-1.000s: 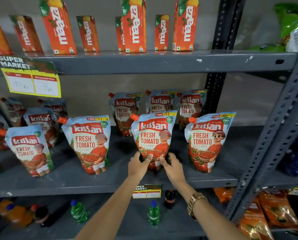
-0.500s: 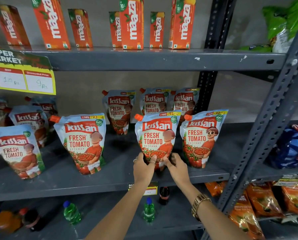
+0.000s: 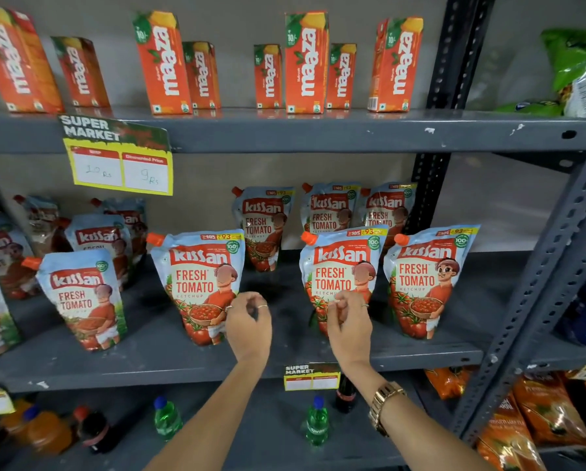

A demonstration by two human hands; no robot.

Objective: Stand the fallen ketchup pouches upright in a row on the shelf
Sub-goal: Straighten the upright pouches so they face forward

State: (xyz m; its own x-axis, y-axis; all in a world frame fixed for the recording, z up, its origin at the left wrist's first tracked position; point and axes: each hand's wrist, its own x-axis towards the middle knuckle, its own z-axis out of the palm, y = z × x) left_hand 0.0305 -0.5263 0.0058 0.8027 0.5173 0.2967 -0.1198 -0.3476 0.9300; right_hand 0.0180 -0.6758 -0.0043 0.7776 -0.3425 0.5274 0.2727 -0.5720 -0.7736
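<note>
Several Kissan ketchup pouches stand upright on the grey middle shelf point(image 3: 148, 365). The front row holds one pouch on the left point(image 3: 80, 300), one left of centre point(image 3: 199, 277), one right of centre point(image 3: 339, 263) and one at the right end point(image 3: 424, 280). More pouches stand behind them point(image 3: 264, 226). My left hand point(image 3: 249, 324) hovers in the gap between the two centre pouches, fingers loosely curled and holding nothing, close to the left one's edge. My right hand point(image 3: 349, 321) is curled against the lower front of the right-of-centre pouch and hides its base.
Orange Maaza cartons point(image 3: 305, 62) line the shelf above, with a yellow price tag point(image 3: 118, 158) hanging from its edge. A slotted grey post point(image 3: 539, 300) slants down the right side. Below are green bottles point(image 3: 317, 423) and orange snack bags point(image 3: 539, 419).
Both hands were together at the base of the right-of-centre pouch. My left hand has come off it and moved left into the gap; my right hand stays at that pouch.
</note>
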